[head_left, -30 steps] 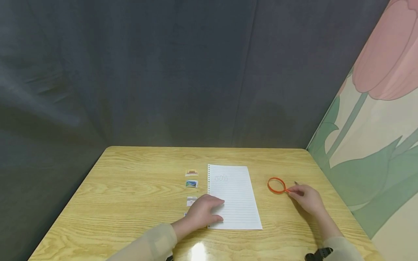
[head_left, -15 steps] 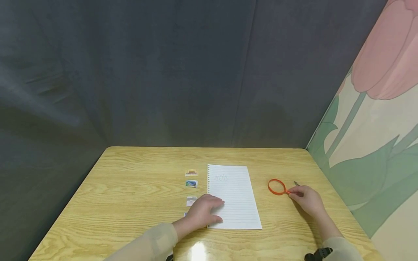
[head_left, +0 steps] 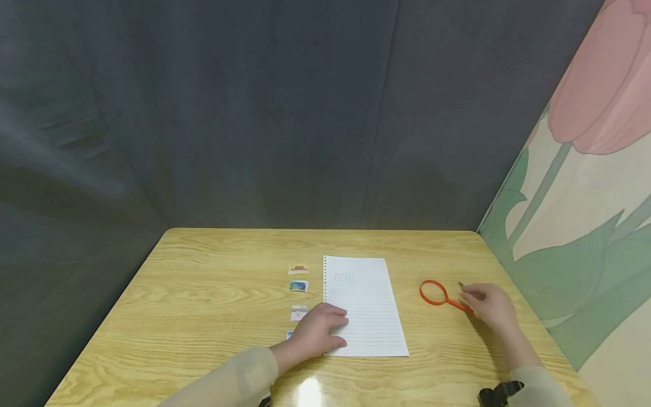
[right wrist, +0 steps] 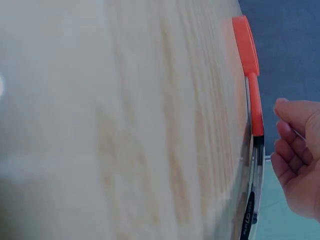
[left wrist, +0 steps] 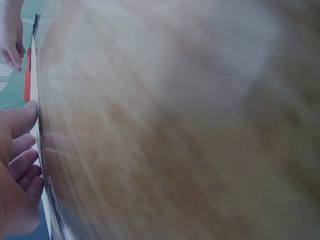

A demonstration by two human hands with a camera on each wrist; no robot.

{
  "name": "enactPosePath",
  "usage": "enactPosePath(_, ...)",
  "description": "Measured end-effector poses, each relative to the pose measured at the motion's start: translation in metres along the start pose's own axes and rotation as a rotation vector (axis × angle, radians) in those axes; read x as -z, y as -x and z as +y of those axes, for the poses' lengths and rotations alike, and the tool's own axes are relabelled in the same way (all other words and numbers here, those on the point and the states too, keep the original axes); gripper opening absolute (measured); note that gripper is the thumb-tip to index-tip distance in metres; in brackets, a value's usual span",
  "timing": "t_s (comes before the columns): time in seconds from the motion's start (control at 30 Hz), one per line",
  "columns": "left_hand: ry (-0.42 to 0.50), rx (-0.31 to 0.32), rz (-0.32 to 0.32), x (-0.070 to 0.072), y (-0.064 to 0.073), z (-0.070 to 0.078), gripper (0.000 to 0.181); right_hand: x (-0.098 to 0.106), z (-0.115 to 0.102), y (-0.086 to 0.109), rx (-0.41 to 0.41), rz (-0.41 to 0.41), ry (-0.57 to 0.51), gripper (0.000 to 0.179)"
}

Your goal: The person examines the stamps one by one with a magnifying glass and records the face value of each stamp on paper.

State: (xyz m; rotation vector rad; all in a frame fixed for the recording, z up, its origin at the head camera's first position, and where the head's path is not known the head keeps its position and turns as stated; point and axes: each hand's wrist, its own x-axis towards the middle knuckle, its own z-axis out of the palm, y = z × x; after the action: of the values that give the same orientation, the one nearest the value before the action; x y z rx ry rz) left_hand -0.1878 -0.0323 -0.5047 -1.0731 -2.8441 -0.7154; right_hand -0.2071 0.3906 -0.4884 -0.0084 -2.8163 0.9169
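Note:
My left hand (head_left: 316,329) rests on the lower left part of a lined sheet of paper (head_left: 373,305), its fingers relaxed. Faint writing marks the sheet's top left. An orange magnifying glass (head_left: 434,293) lies on the table right of the paper. Over the end of its handle hovers my right hand (head_left: 489,305). In the right wrist view, this hand (right wrist: 300,155) has loosely bent fingers and stands apart from the magnifying glass (right wrist: 255,102) and a pen (right wrist: 248,215). Only the pen's tip (head_left: 460,284) shows in the head view; the rest is behind the hand.
Left of the paper, several small stamp-like pictures form a column, among them a yellowish one (head_left: 298,269) and a blue-green one (head_left: 298,286). The lowest is partly covered by the left hand. A dark curtain (head_left: 305,141) hangs behind the wooden table (head_left: 203,305); a flower-painted wall stands right.
My right hand has let go of the magnifying glass handle and moved slightly right and up. The magnifying glass has shifted a little to the right. My left hand stays on the paper.

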Motion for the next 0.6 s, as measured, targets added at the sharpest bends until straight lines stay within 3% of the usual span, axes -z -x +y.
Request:
enactPosePath(0.2, 0.005, -0.009, 0.003, 0.001, 0.000, 0.001, 0.041, 0.005, 0.011, -0.004, 0.045, 0.072, 0.097, 0.030)
enactPosePath(0.6, 0.022, -0.014, 0.010, -0.002, 0.000, -0.002, 0.040, 0.006, 0.022, -0.005, -0.022, 0.000, 0.082, 0.045)
